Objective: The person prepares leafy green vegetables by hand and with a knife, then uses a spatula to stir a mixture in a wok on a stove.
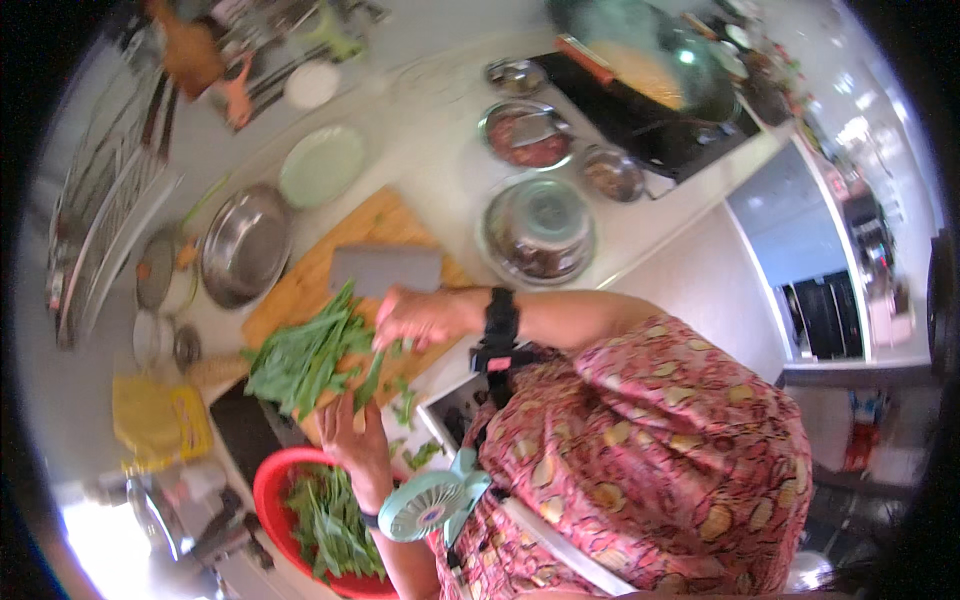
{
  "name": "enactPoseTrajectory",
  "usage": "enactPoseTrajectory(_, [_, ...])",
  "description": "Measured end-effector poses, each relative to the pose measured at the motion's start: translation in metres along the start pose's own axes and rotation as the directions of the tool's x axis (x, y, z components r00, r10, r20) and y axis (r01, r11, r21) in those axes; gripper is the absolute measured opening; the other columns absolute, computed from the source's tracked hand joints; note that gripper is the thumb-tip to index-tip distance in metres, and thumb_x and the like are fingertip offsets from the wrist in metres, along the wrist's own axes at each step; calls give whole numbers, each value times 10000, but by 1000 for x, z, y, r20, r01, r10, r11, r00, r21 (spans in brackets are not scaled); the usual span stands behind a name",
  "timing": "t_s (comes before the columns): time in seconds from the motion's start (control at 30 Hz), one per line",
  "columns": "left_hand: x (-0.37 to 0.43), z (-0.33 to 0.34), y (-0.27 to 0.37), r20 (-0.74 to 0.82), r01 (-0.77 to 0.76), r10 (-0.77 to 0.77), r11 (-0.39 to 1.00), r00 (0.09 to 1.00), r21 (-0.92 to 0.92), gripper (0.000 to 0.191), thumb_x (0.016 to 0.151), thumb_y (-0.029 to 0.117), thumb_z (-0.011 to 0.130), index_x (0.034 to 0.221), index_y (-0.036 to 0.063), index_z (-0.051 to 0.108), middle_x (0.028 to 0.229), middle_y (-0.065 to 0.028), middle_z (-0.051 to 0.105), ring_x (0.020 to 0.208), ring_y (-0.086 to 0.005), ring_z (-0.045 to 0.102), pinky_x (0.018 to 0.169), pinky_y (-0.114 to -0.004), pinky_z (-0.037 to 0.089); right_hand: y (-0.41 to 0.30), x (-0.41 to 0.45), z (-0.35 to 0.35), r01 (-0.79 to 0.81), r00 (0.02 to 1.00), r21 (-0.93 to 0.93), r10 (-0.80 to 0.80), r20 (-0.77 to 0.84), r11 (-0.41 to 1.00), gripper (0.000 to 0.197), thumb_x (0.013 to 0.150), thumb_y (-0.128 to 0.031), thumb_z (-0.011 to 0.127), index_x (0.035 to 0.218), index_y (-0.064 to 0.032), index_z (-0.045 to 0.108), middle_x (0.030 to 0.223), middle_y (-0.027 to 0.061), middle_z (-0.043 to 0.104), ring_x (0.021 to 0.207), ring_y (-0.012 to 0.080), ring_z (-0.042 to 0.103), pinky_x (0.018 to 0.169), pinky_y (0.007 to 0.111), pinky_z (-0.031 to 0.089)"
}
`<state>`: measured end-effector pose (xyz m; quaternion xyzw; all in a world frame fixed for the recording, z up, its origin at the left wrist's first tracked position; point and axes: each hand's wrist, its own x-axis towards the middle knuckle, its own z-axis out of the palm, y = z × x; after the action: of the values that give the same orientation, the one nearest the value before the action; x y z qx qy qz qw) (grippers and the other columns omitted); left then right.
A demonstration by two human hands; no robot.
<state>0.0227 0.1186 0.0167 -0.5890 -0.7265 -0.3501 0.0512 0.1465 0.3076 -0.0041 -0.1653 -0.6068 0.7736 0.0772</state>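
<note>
My right hand (pixel 420 319), with a black strap at its wrist, pinches the upper end of a green leaf (pixel 369 381) over the wooden cutting board (pixel 382 214). The leaf's lower end lies between the thumb and fingers of my left hand (pixel 352 435). Beside both hands, a pile of long leafy greens (pixel 300 360) covers the board's near-left part. A cleaver's wide grey blade (pixel 386 268) lies flat on the board, just beyond my right hand; its handle is hidden. Below my left hand, a red basin (pixel 274 495) holds more greens (pixel 334 525).
A steel basin (pixel 247 244) and pale green plate (pixel 322 165) stand beyond the board. Bowls, one with red meat (pixel 529 139), sit near a wok (pixel 652 60) on the black cooktop (pixel 600 105). Loose leaf scraps (pixel 424 454) lie by the counter edge. A small fan (pixel 427 510) hangs at my chest.
</note>
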Motion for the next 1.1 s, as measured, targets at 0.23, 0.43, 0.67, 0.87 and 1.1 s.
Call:
enactPoseTrajectory(0.23, [16, 16, 27, 109, 157, -137, 964, 985, -213, 131, 734, -17, 599, 865, -24, 600, 815, -131, 609, 724, -262, 549, 689, -348, 436, 1, 8, 19, 263, 965, -420, -233, 122, 869, 146, 640, -123, 624, 588, 10, 596, 470, 11, 468, 459, 84, 437, 439, 279, 352])
enactPoseTrajectory(0.43, [16, 1, 43, 239, 420, -349, 810, 906, -410, 29, 778, 0, 584, 790, -24, 577, 713, -54, 566, 646, -133, 502, 592, -268, 419, 12, 2, 28, 486, 871, -130, -467, 153, 864, 102, 623, -97, 628, 621, 4, 608, 514, 19, 517, 482, 81, 467, 434, 264, 372])
enactPoseTrajectory(0.67, [12, -14, 51, -78, 489, -713, 552, 697, -676, 97, 819, 4, 493, 756, 1, 567, 696, -7, 540, 657, -86, 480, 586, -220, 391, -3, 8, 84, 476, 870, -342, -491, 48, 810, 120, 714, -123, 610, 714, -10, 570, 639, 133, 567, 565, 212, 547, 524, 320, 419])
enactPoseTrajectory(0.87, [-1, -41, 19, 108, 400, -877, 101, 468, -911, 144, 868, 75, 514, 729, 41, 526, 691, -8, 513, 606, -83, 442, 551, -211, 370, 10, -15, 97, 452, 885, -361, -361, 292, 816, 113, 729, -99, 618, 752, 5, 579, 685, 120, 590, 636, 212, 581, 590, 313, 437])
enactPoseTrajectory(1.1, [-28, -50, 26, 333, 592, -748, 98, 574, -800, 102, 837, 85, 562, 772, 7, 570, 688, -33, 559, 580, -95, 483, 506, -201, 371, -1, -7, 102, 224, 972, -281, -192, 136, 933, 121, 755, -121, 613, 771, -3, 594, 680, 118, 593, 626, 206, 572, 580, 305, 436])
